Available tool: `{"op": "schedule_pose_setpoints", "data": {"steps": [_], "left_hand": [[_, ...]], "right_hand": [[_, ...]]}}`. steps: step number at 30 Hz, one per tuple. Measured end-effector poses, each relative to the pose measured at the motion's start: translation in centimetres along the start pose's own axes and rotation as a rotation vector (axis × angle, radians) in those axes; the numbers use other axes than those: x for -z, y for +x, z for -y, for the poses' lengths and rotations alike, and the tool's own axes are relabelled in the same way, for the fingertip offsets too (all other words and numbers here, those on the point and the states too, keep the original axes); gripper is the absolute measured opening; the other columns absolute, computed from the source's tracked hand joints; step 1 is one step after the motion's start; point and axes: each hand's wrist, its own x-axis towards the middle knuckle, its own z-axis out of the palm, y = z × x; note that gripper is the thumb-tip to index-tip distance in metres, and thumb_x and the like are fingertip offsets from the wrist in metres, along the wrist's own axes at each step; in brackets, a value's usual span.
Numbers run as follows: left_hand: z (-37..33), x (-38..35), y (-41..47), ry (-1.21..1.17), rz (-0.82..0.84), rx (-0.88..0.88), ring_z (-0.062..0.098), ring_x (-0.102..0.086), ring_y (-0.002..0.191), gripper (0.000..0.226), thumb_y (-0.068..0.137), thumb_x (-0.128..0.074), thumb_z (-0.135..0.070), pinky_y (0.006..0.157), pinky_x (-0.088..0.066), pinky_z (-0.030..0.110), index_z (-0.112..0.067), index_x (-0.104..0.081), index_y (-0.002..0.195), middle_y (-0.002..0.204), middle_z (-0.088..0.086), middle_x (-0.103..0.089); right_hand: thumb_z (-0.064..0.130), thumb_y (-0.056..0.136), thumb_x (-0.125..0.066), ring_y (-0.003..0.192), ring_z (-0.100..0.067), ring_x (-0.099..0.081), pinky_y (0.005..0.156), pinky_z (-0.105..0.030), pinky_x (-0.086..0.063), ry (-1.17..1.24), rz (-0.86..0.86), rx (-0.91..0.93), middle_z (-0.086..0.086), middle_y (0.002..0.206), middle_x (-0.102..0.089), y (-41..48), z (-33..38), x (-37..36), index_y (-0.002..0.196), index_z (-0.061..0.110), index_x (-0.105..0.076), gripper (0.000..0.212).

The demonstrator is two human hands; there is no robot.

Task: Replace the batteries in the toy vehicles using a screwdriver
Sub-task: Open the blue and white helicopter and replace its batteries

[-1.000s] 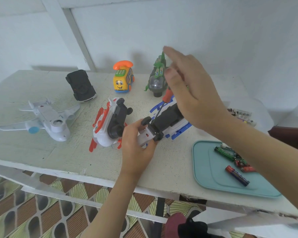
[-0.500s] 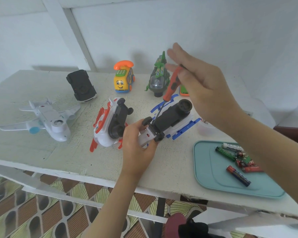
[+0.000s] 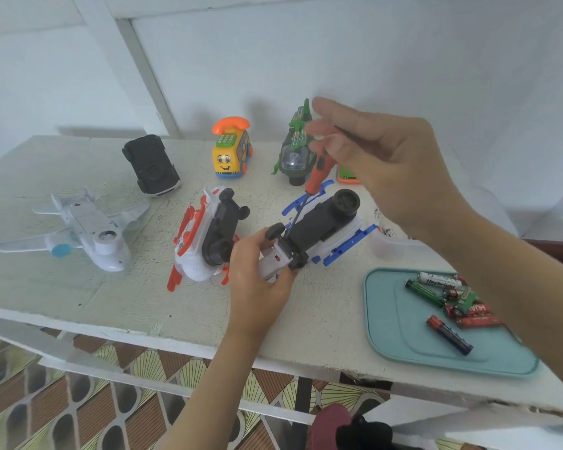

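A white and blue toy vehicle (image 3: 319, 228) lies upside down on the white table (image 3: 137, 297), its black underside facing up. My left hand (image 3: 257, 271) grips its near end. My right hand (image 3: 381, 167) pinches the top of a screwdriver (image 3: 319, 170) with an orange-red handle. The shaft slants down and its tip meets the black underside near a wheel. A teal tray (image 3: 390, 332) at the right holds several loose batteries (image 3: 449, 332).
Other toys lie around: a white and red vehicle (image 3: 205, 235) upside down, a white plane (image 3: 85, 228), a black car (image 3: 150, 164), a yellow telephone bus (image 3: 231, 151), a green helicopter (image 3: 293, 154). A clear plastic container (image 3: 390, 245) sits behind the tray.
My right hand has lifted and drawn back to the top of the screwdriver handle, uncovering the toy's black underside. The screwdriver now stands steeper. My left hand keeps its grip.
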Motion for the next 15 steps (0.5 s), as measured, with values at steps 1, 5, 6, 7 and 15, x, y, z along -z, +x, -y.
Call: {"op": "schedule_pose_setpoints", "data": {"steps": [1,5,6,7,15], "left_hand": [[-0.1,0.0,0.0,-0.001,-0.003,-0.003,-0.005,-0.045,0.092,0.044,0.079,-0.065,-0.031,0.085,-0.033,0.005,-0.007,-0.058,0.115,0.099,-0.010,-0.052],[-0.2,0.0,0.1,-0.022,-0.008,-0.014,-0.012,-0.045,0.097,0.044,0.079,-0.066,-0.030,0.086,-0.033,0.004,-0.012,-0.057,0.117,0.099,-0.017,-0.049],[-0.2,0.0,0.1,-0.021,-0.011,-0.017,-0.012,-0.045,0.097,0.044,0.079,-0.066,-0.029,0.085,-0.033,0.004,-0.011,-0.057,0.117,0.099,-0.015,-0.050],[-0.1,0.0,0.1,-0.019,-0.013,-0.017,-0.010,-0.045,0.095,0.044,0.079,-0.066,-0.029,0.085,-0.033,0.005,-0.009,-0.057,0.117,0.098,-0.012,-0.051],[-0.1,-0.1,0.0,-0.017,-0.007,-0.026,-0.008,-0.045,0.091,0.044,0.079,-0.066,-0.030,0.084,-0.034,0.006,-0.008,-0.058,0.116,0.097,-0.014,-0.050]], "right_hand": [[-0.003,0.092,-0.057,0.065,-0.033,-0.067,0.073,-0.016,-0.048,-0.004,-0.033,-0.007,-0.022,0.088,-0.066,-0.1,-0.1,-0.1,0.125,0.008,-0.057,0.036],[0.015,0.094,-0.058,0.076,0.000,-0.061,0.077,-0.009,-0.041,-0.319,-0.100,0.090,-0.008,0.072,-0.069,-0.8,-0.6,-0.4,0.118,0.008,-0.066,0.026],[0.011,0.097,-0.051,0.081,0.003,-0.058,0.080,-0.007,-0.039,-0.353,-0.087,0.121,-0.008,0.073,-0.070,-0.8,-0.6,-0.4,0.122,0.007,-0.063,0.028],[0.005,0.098,-0.046,0.085,0.002,-0.060,0.083,-0.007,-0.039,-0.296,-0.054,0.115,-0.014,0.076,-0.069,-0.8,-0.5,-0.4,0.126,0.006,-0.058,0.031],[0.007,0.086,-0.067,0.066,-0.026,-0.064,0.075,-0.024,-0.051,-0.135,-0.039,0.121,-0.011,0.080,-0.061,-1.1,0.3,-1.6,0.116,0.014,-0.065,0.030]]}}
